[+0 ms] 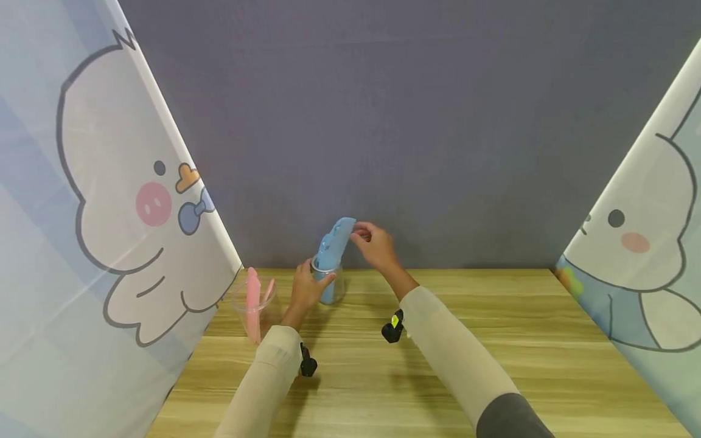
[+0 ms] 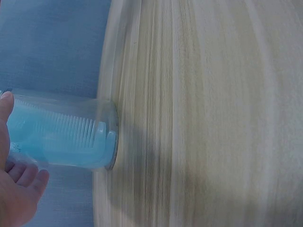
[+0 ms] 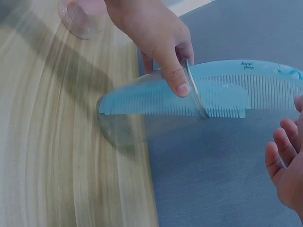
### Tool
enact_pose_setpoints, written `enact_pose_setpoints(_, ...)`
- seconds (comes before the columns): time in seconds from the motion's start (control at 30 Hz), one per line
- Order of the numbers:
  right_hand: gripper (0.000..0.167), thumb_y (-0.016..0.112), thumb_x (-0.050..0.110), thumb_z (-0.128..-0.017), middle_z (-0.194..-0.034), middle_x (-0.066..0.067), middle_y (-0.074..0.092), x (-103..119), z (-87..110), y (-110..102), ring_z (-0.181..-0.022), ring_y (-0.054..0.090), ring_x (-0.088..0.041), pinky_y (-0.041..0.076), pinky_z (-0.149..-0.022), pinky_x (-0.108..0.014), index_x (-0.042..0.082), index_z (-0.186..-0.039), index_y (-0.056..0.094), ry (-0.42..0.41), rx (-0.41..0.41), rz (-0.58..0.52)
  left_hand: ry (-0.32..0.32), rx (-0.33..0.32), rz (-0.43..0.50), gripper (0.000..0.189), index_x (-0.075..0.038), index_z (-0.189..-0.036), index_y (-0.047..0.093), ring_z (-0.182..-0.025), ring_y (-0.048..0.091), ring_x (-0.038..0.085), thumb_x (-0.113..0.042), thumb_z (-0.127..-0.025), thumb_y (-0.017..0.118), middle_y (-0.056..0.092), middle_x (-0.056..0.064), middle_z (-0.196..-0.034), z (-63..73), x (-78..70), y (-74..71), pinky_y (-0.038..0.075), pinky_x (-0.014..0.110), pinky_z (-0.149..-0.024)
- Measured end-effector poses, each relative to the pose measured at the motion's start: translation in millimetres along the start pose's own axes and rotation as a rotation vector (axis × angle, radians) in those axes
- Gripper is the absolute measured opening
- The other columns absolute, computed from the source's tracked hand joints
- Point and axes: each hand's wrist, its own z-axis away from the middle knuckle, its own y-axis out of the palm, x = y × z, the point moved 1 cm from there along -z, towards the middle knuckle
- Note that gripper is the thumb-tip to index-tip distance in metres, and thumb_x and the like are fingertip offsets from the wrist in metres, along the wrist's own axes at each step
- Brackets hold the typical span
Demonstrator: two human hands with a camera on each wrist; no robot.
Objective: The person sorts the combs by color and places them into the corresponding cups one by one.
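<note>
My left hand (image 1: 306, 286) grips a clear plastic cup (image 3: 128, 127) near its rim, thumb on the near side. Inside the cup stand light blue combs (image 1: 328, 258), overlapping each other, their lower ends near the cup's base in the left wrist view. One comb (image 3: 265, 75) rises well above the rim and leans right, with small dark lettering and a printed decoration. At its upper end is my right hand (image 1: 376, 244), thumb and forefinger pinching the edge; the other fingers (image 3: 284, 146) curl loosely. The comb's tip lies outside the right wrist view.
Left of the hands, a second clear cup (image 1: 235, 302) holds long pink pieces (image 1: 252, 307). The wood-grain table (image 1: 493, 353) meets a dark grey backdrop (image 1: 411, 134) right behind the blue combs' cup. Cartoon-printed panels (image 1: 115, 182) flank both sides.
</note>
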Motion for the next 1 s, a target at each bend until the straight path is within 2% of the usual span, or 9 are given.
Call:
enact_pose_setpoints(0.23, 0.041, 0.067, 0.024, -0.099, -0.119, -0.012, 0.073, -2.2, 2.9, 2.3, -0.107, 0.068, -0.03, 0.056, -0.094, -0.047, 0.005, -0.135, 0.063, 0.0, 0.017, -0.065, 0.007, 0.001, -0.001, 0.087, 0.006, -0.15, 0.037, -0.128, 0.053, 0.041, -0.042, -0.09, 0.077, 0.051, 0.026, -0.138, -1.6, 1.9, 2.5, 0.046, 0.055, -0.108)
enact_pose_setpoints(0.6, 0.041, 0.063, 0.027, -0.1, -0.119, -0.011, 0.072, -12.3, 6.8, 2.4, -0.105, 0.066, -0.029, 0.056, -0.09, -0.045, 0.006, -0.135, 0.063, -0.012, 0.078, -0.018, 0.012, -0.01, 0.01, 0.083, 0.004, -0.148, 0.041, -0.127, 0.053, 0.041, -0.04, -0.089, 0.078, 0.052, 0.025, -0.136, -2.0, -0.6, 3.4, 0.047, 0.055, -0.107)
enact_pose_setpoints(0.8, 0.04, 0.062, 0.025, -0.101, -0.122, -0.012, 0.07, -22.3, 7.9, -14.6, -0.105, 0.064, -0.028, 0.054, -0.088, -0.044, 0.005, -0.135, 0.063, -0.024, 0.109, 0.024, 0.013, 0.004, 0.028, 0.088, 0.007, -0.151, 0.034, -0.132, 0.048, 0.044, -0.037, -0.09, 0.078, 0.047, 0.03, -0.143, -1.9, -4.7, 0.7, 0.043, 0.058, -0.11)
enact_pose_setpoints(0.9, 0.041, 0.061, 0.026, -0.102, -0.127, -0.012, 0.068, -25.3, 10.6, -27.9, -0.107, 0.063, -0.029, 0.054, -0.089, -0.046, 0.005, -0.137, 0.062, -0.03, 0.127, 0.056, 0.013, 0.003, 0.033, 0.097, 0.008, -0.156, 0.022, -0.14, 0.039, 0.048, -0.037, -0.09, 0.078, 0.035, 0.032, -0.152, 0.3, -8.3, -2.0, 0.039, 0.06, -0.115)
enact_pose_setpoints(1.0, 0.044, 0.06, 0.027, -0.102, -0.134, -0.015, 0.065, -30.4, 13.8, -43.1, -0.114, 0.063, -0.033, 0.054, -0.093, -0.05, 0.004, -0.14, 0.059, -0.051, 0.138, 0.087, 0.039, -0.031, 0.041, 0.101, 0.006, -0.158, 0.016, -0.146, 0.029, 0.05, -0.036, -0.09, 0.077, 0.024, 0.032, -0.158, 2.8, -16.5, -7.0, 0.036, 0.062, -0.117)
